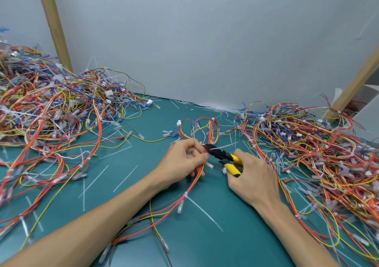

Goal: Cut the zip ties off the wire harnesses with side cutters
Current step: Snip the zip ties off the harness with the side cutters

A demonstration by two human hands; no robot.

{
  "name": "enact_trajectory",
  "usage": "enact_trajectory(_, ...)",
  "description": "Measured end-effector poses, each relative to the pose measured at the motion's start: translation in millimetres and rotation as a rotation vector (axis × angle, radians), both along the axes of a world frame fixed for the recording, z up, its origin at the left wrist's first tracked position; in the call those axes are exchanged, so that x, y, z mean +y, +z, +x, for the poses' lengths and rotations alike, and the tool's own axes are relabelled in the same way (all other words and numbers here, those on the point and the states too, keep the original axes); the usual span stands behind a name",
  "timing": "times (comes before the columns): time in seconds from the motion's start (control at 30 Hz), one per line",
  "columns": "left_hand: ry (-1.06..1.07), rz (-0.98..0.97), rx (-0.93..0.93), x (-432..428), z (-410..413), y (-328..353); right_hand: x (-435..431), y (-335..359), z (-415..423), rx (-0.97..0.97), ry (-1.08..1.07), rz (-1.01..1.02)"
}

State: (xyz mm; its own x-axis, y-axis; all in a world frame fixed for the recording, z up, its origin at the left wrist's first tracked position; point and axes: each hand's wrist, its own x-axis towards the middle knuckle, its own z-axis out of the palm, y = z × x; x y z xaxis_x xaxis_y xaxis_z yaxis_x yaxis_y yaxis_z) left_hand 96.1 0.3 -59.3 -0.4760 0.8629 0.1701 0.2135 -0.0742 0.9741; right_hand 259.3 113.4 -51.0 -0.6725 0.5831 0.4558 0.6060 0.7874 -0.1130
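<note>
Teal matting covers the surface (143, 184), which ends at a pale grey wall (205, 41) framed by two wooden posts (54, 22), one at either side.

The left hand (184, 160) has its fingers curled and pinches a harness (211, 130) of red and yellow wires, which loops beyond the hand and trails back under the left forearm. The right hand (252, 176) is wrapped round the yellow-and-black handles of the side cutters (222, 157). Their black head lies against the wire bundle, right at the left fingertips. A white zip tie (223, 146) meets the head, its tail sticking out to the right. Whether the blades have closed on it cannot be told.

A second zip tie (185, 195) binds the same harness nearer the person, its long tail lying across the mat.

Two tangled piles of harnesses flank the hands: a large pile (51, 106) at the left and another pile (317, 143) at the right, which crowds against the right wrist. White zip-tie offcuts (125, 178) lie scattered over the mat, too many to count. One pair of cutters is in view.
</note>
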Motion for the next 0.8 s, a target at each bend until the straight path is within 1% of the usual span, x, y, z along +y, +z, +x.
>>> enact_trajectory(0.27, 0.003, -0.007, -0.003, 0.3, 2.0, -0.6, 2.7, -3.7, 0.3, 0.038, 0.003, -0.008)
enact_trajectory(0.8, 0.011, -0.011, -0.021, 1.4, 0.6, -0.6, 3.9, -1.7, -0.2, 0.036, -0.001, -0.043)
